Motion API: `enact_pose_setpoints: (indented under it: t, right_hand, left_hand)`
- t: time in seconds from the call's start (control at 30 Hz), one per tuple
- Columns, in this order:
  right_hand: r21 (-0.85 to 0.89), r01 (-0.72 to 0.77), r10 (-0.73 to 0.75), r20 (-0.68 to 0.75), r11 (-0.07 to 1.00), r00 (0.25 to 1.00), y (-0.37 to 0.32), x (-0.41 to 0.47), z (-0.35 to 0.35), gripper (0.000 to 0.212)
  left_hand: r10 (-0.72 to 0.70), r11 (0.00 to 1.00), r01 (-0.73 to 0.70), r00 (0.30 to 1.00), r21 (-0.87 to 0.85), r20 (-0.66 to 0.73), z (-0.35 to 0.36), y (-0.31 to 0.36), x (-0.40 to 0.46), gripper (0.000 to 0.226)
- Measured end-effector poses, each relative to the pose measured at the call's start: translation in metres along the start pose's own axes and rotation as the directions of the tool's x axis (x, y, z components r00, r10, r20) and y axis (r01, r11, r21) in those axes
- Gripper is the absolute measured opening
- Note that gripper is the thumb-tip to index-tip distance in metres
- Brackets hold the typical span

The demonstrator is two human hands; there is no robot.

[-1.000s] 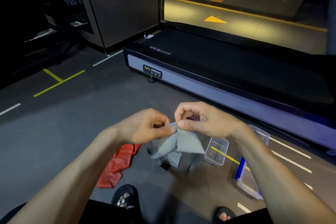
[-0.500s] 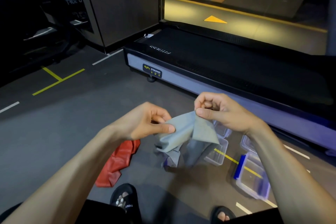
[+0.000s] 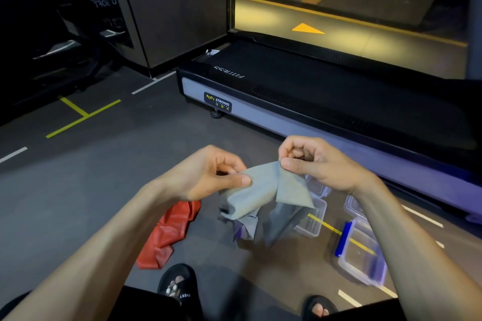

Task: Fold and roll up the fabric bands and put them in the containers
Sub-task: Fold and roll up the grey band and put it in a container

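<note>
The task looks barely begun. The left hand (image 3: pixel 208 177) and right hand (image 3: pixel 313 161) each pinch the top edge of the grey band (image 3: pixel 260 190), held above the floor, loosely draped, not yet rolled. The red band (image 3: pixel 167 234) lies crumpled on the floor, and the clear containers (image 3: pixel 362 255) appear empty.

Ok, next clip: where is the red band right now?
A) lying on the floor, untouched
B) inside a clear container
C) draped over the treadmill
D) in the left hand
A: the red band lies crumpled on the floor while both hands pinch the grey band.
</note>
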State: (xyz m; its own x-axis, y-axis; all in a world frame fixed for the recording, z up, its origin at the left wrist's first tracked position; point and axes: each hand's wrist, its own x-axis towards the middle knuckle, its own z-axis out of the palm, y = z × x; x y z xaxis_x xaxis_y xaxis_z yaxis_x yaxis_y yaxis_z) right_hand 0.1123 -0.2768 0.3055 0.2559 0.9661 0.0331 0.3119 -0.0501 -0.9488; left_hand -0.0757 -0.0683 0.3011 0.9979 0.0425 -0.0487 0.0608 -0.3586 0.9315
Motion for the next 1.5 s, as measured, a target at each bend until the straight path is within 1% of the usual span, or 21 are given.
enact_pose_setpoints:
  t: [0.13, 0.3, 0.37, 0.47, 0.6, 0.67, 0.77, 0.87, 0.93, 1.0, 1.07, 1.1, 1.13, 1.2, 1.3, 1.37, 1.43, 1.5]
  right_hand:
    - [0.002, -0.008, 0.008, 0.022, 1.0, 1.0, 0.002, 0.0, 0.001, 0.007]
    - [-0.025, 0.008, -0.005, 0.109, 1.0, 0.994, 0.002, 0.002, 0.011, 0.008]
    - [0.024, 0.03, -0.033, 0.127, 0.999, 0.991, -0.002, 0.003, 0.013, 0.007]
    - [0.082, 0.066, -0.076, 0.129, 0.994, 0.989, -0.01, 0.002, 0.016, 0.004]
    - [0.023, 0.084, -0.086, 0.127, 0.996, 0.988, -0.009, 0.01, 0.032, 0.008]
    - [-0.054, 0.087, -0.08, 0.125, 0.995, 0.989, -0.005, 0.015, 0.041, 0.004]
    - [-0.169, 0.052, -0.035, 0.101, 0.984, 0.994, -0.005, 0.017, 0.041, 0.007]
    - [-0.21, 0.029, -0.005, 0.114, 0.977, 0.993, -0.007, 0.015, 0.04, 0.004]
    - [-0.217, 0.038, -0.012, 0.122, 0.975, 0.992, -0.009, 0.016, 0.04, 0.005]
    - [-0.143, 0.059, -0.042, 0.118, 0.988, 0.992, -0.015, 0.016, 0.038, 0.006]
    - [-0.029, 0.083, -0.08, 0.093, 0.996, 0.992, -0.022, 0.015, 0.03, 0.005]
    - [0.006, 0.091, -0.091, 0.071, 0.996, 0.993, -0.024, 0.013, 0.026, 0.004]
    - [0.019, 0.091, -0.092, 0.051, 0.996, 0.994, -0.025, 0.011, 0.021, 0.003]
    - [-0.008, 0.056, -0.056, 0.027, 0.998, 0.998, -0.021, 0.008, 0.011, 0.005]
    - [-0.132, -0.031, 0.033, 0.014, 0.991, 0.999, -0.008, 0.002, 0.0, 0.011]
    - [-0.19, -0.065, 0.067, 0.003, 0.98, 0.998, -0.004, -0.001, -0.004, 0.009]
    - [-0.225, -0.075, 0.079, 0.01, 0.971, 0.997, -0.002, -0.002, -0.004, 0.008]
    - [-0.242, -0.081, 0.088, 0.015, 0.967, 0.996, -0.001, -0.003, -0.004, 0.007]
  left_hand:
    - [0.023, 1.0, -0.023, 1.0, -0.004, 0.004, -0.001, 0.001, 0.001, 0.018]
    - [0.034, 0.999, -0.034, 0.998, 0.012, 0.06, 0.0, 0.007, 0.004, 0.011]
    - [0.026, 0.998, -0.032, 0.996, 0.06, 0.085, 0.0, 0.007, 0.006, 0.01]
    - [0.022, 0.99, -0.04, 0.991, 0.138, 0.13, 0.0, 0.005, 0.008, 0.02]
    - [0.066, 0.976, -0.097, 0.985, 0.196, 0.16, 0.002, 0.006, 0.009, 0.025]
    - [0.079, 0.964, -0.112, 0.987, 0.24, 0.141, 0.001, 0.006, 0.009, 0.024]
    - [0.067, 0.949, -0.087, 0.995, 0.303, 0.075, -0.003, 0.005, 0.009, 0.017]
    - [0.119, 0.902, -0.114, 0.993, 0.417, 0.014, -0.003, 0.004, 0.007, 0.016]
    - [0.139, 0.877, -0.114, 0.99, 0.467, -0.019, -0.004, 0.0, 0.007, 0.02]
    - [0.035, 0.923, -0.035, 0.999, 0.383, 0.006, -0.008, -0.008, 0.006, 0.035]
    - [-0.082, 0.958, 0.038, 0.986, 0.284, 0.145, -0.012, -0.019, 0.006, 0.049]
    - [-0.119, 0.965, 0.065, 0.972, 0.255, 0.202, -0.011, -0.025, 0.005, 0.053]
    - [-0.133, 0.968, 0.081, 0.967, 0.237, 0.215, -0.01, -0.029, 0.005, 0.055]
    - [-0.109, 0.979, 0.083, 0.985, 0.186, 0.131, -0.009, -0.033, 0.006, 0.047]
    - [-0.061, 0.994, 0.062, 0.998, 0.087, -0.007, -0.013, -0.028, 0.007, 0.023]
    - [-0.028, 0.991, 0.032, 0.999, 0.13, -0.036, -0.016, -0.024, 0.005, 0.017]
    - [-0.016, 0.972, 0.031, 0.998, 0.234, -0.065, -0.017, -0.026, 0.005, 0.018]
    - [-0.015, 0.955, 0.038, 0.997, 0.294, -0.078, -0.017, -0.026, 0.004, 0.024]
